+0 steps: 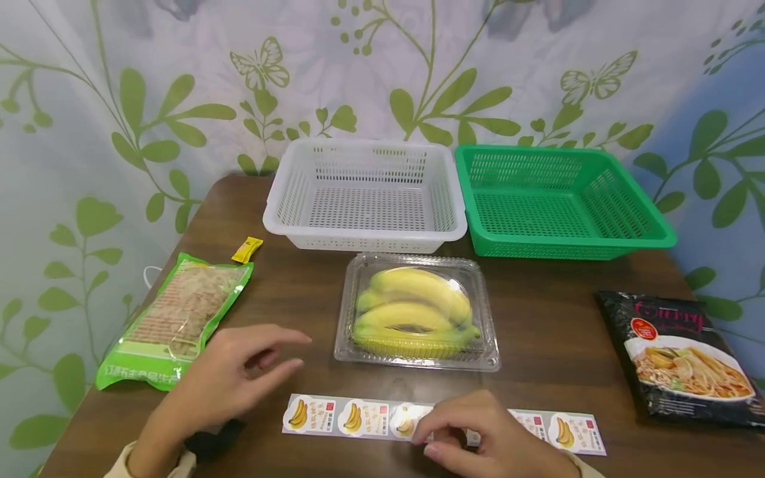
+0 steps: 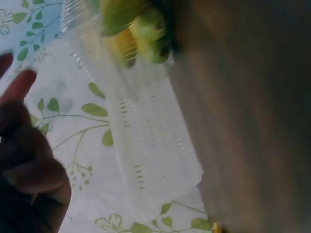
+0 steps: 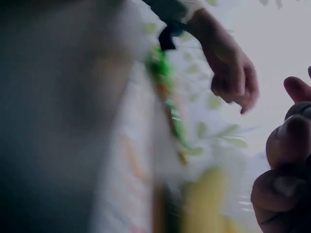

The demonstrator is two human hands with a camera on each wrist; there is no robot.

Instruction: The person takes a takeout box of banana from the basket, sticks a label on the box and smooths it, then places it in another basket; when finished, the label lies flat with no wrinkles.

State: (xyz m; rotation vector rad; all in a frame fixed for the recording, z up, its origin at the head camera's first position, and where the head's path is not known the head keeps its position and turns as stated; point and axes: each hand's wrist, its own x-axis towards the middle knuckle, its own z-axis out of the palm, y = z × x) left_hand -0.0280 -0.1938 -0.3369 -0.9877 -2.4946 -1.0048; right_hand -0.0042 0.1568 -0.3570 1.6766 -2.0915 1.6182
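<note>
From above, the sticker strip point(image 1: 442, 425) lay flat along the table's point(image 1: 556, 332) near edge, long axis running left to right. The right hand point(image 1: 484, 441) pinched its middle; the left hand point(image 1: 230, 378) hovered just left of it, fingers loosely spread, holding nothing. Beyond both hands sat the clamshell of bananas point(image 1: 416, 311), then a white basket point(image 1: 366, 196) and a green basket point(image 1: 562, 199). A green packet point(image 1: 173, 318) lay beyond the left hand.

The left wrist view showed blurred bananas and wood. The right wrist view was too blurred to read.
</note>
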